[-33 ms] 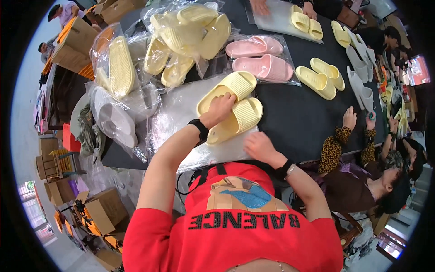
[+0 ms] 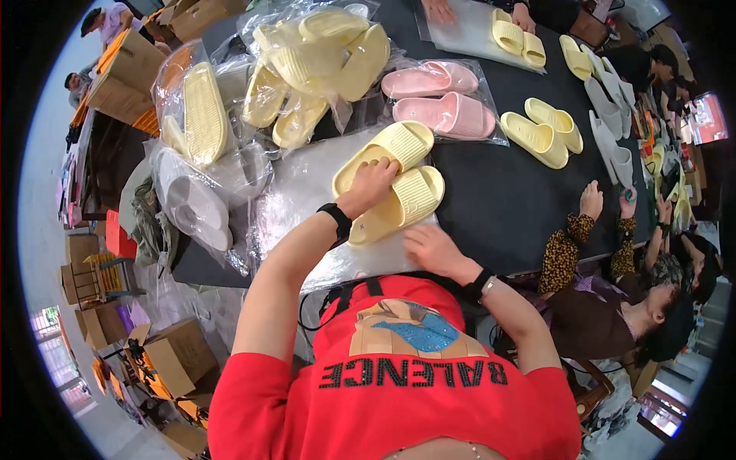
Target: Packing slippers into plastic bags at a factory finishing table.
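Observation:
A pair of pale yellow slippers [image 2: 402, 201] lies side by side on a stack of clear plastic bags [image 2: 295, 195] at the table's near edge. My left hand [image 2: 372, 184] comes over them from the left, its fingers curled round their adjoining inner edges. Just below the nearer slipper, my right hand [image 2: 435, 251] rests palm down on the bags' right corner. Its fingers are stretched out, the tips touching the plastic, and nothing shows in them.
Bagged yellow slippers [image 2: 314, 65] are heaped at the far left, above bagged white slippers [image 2: 192, 195]. Bagged pink slippers [image 2: 441, 100] lie beyond my pair. Loose yellow slippers [image 2: 543, 132] and grey slippers [image 2: 609, 146] sit rightward, near a co-worker's hands [image 2: 592, 201].
My right hand has shifted slightly left onto the corner of the bag stack. My left hand and the yellow slippers have hardly moved.

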Available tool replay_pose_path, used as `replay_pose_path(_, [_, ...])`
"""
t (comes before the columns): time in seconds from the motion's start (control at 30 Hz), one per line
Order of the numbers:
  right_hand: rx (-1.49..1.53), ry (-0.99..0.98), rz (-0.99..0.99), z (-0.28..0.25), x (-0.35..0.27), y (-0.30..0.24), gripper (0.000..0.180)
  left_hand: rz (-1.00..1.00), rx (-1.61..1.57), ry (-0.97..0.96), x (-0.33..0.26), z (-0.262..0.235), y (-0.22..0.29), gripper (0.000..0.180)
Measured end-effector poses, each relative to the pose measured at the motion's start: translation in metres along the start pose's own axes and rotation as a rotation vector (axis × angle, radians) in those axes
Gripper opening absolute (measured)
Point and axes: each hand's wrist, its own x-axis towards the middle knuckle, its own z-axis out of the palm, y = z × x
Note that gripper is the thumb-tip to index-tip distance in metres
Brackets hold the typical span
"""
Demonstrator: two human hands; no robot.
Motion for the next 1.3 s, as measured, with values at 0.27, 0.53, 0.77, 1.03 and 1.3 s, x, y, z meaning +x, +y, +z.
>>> replay_pose_path(0.27, [-0.053,-0.24,-0.285,0.038,-0.012,0.012,0.044,0.04,0.157,0.188,-0.032,-0.005,-0.031,0.031])
replay_pose_path(0.53, [-0.033,-0.297,-0.273,0.038,-0.013,0.014,0.046,-0.156,-0.011,0.134,-0.053,-0.027,-0.028,0.022])
replay_pose_path(0.77, [-0.068,-0.286,-0.269,0.038,-0.012,0.013,0.046,-0.027,-0.051,0.193,-0.042,-0.015,0.001,0.015])
replay_pose_path(1.03, [-0.034,-0.287,-0.282,0.034,-0.008,0.009,0.046,-0.283,0.01,0.33,-0.014,-0.002,-0.017,0.022])
replay_pose_path(1.3, [0.102,-0.316,-0.219,0.036,-0.01,0.008,0.047,0.085,-0.065,0.202,-0.04,-0.006,0.013,0.02])
